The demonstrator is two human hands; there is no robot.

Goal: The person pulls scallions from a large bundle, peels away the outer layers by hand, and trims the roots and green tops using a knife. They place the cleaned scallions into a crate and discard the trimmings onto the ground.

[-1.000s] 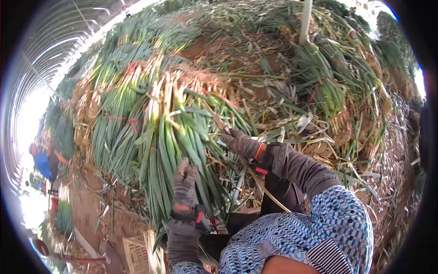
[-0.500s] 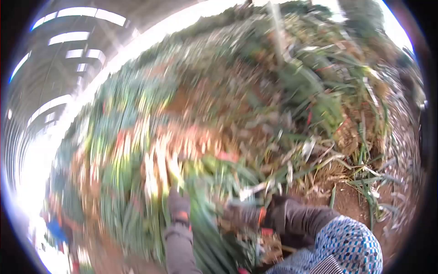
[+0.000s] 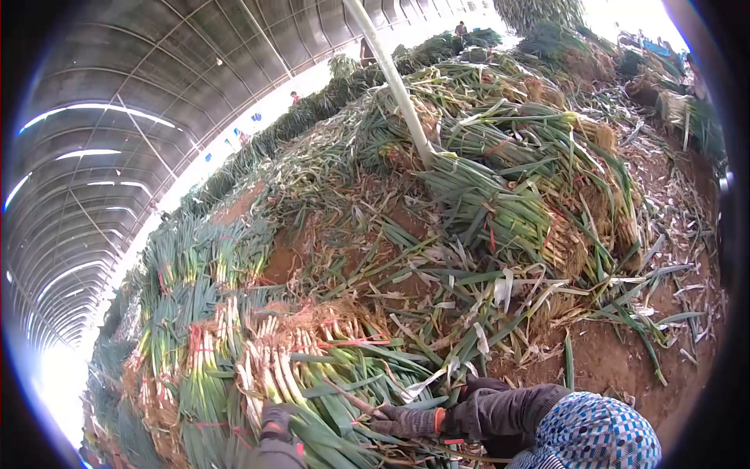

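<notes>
My left hand point(image 3: 277, 418), in a grey glove, is low in the head view among long green onions point(image 3: 273, 367). Its fingers are curled over the stalks at the right edge of the pale ends, partly blurred. To the right, my right hand point(image 3: 402, 422), gloved with an orange cuff, closes on a thin brownish stalk point(image 3: 351, 397) among the green leaves. Red ties point(image 3: 359, 342) cross the onions just beyond the hands. Blue-and-white patterned cloth point(image 3: 598, 430) shows beside the grey right sleeve point(image 3: 508, 410).
Tied onion bundles point(image 3: 199, 352) stand in rows at left. A large heap point(image 3: 508, 180) lies ahead at right, by a slanting pale pole point(image 3: 394, 86). Loose leaves litter the brown soil point(image 3: 601, 359). A distant person point(image 3: 461, 30) is near the top, under the arched roof point(image 3: 156, 94).
The view has swung and sharpened, showing more roof and heap. Both hands now sit lower in the frame, still among the onions. The pole appears farther left.
</notes>
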